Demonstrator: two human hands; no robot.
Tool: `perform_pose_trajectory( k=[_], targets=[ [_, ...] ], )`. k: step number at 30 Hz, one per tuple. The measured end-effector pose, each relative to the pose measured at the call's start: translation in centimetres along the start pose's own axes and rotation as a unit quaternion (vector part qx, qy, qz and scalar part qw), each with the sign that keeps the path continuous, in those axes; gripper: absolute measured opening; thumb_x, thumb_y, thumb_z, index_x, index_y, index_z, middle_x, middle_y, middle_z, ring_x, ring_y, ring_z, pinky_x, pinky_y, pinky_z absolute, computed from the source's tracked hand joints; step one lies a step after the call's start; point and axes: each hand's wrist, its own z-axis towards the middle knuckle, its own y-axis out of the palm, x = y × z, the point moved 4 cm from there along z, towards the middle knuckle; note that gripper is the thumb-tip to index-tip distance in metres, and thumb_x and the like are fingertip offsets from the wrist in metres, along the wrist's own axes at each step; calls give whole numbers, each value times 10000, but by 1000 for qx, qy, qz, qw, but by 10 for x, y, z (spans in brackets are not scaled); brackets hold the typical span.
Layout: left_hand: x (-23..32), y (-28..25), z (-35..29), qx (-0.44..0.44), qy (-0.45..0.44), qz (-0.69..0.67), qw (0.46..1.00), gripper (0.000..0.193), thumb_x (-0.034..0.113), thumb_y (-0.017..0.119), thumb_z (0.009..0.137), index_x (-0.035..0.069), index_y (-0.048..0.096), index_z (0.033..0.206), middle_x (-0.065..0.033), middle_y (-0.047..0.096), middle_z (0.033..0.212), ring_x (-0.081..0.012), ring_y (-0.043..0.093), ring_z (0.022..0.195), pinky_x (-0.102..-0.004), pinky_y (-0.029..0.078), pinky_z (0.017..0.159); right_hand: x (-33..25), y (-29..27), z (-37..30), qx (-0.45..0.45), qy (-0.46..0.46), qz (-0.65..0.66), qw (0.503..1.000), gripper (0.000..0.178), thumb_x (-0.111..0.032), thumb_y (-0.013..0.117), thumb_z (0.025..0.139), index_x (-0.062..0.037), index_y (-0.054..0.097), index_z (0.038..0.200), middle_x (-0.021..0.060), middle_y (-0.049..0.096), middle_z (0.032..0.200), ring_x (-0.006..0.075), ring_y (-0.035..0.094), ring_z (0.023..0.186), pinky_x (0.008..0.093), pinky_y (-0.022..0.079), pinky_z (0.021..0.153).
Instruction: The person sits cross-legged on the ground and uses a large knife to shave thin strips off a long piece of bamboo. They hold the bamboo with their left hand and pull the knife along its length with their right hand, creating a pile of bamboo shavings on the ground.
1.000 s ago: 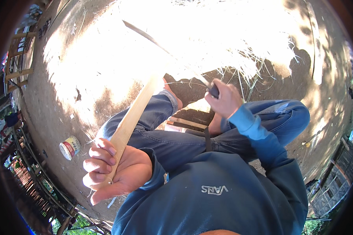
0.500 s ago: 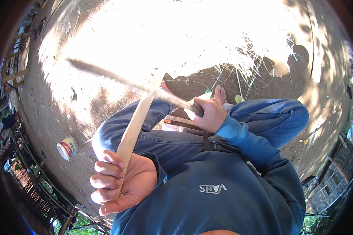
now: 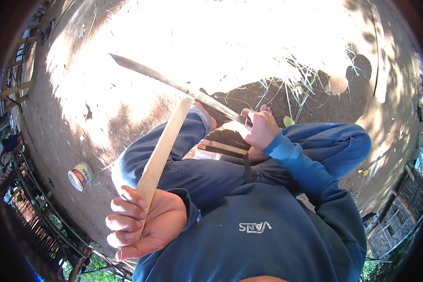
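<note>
Left hand (image 3: 143, 225) fists the near end of a pale bamboo strip (image 3: 164, 150). Right hand (image 3: 261, 129) grips a long knife (image 3: 174, 84), blade touching the strip's far end. Small tin can (image 3: 81, 176) (contents not visible) lies on the ground left of the strip.

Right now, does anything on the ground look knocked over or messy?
Yes. A small red-and-white tin can lies tipped on its side on the bare dirt ground, and thin pale shavings are scattered beyond the person's knees.
</note>
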Motion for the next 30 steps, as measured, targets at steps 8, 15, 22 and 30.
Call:
perform_pose_trajectory(
  k=[8, 15, 22, 30],
  targets=[
    [2, -2, 6, 42, -31, 15, 999, 461, 477, 432, 983, 157, 436, 651, 30, 322, 663, -120, 344, 626, -311, 343, 655, 65, 17, 47, 36, 97, 26, 994, 270, -289, 652, 800, -24, 642, 851, 150, 620, 634, 333, 627, 602, 403, 494, 601],
    [4, -4, 11, 43, -28, 31, 998, 449, 461, 457, 979, 160, 415, 648, 30, 310, 667, -125, 356, 629, -317, 355, 655, 107, 32, 91, 109, 16, -85, 990, 354, -350, 574, 838, -27, 622, 976, 166, 673, 848, 331, 656, 829, 421, 511, 757],
    [2, -7, 15, 43, -33, 12, 998, 440, 448, 456, 982, 157, 400, 656, 27, 303, 671, -132, 357, 636, -317, 370, 665, 151, 20, 135, -19, 264, -23, 964, 554, -492, 600, 824, -67, 579, 1180, 192, 653, 1083, 344, 629, 1010, 424, 498, 878],
    [-3, -4, 20, 65, -25, 29, 997, 441, 431, 460, 986, 143, 364, 665, 11, 288, 673, -147, 346, 647, -328, 382, 682, 221, 52, 172, 2, 277, -44, 960, 585, -464, 689, 769, -54, 587, 1174, 191, 640, 1137, 351, 602, 1079, 424, 478, 918]
  ],
)
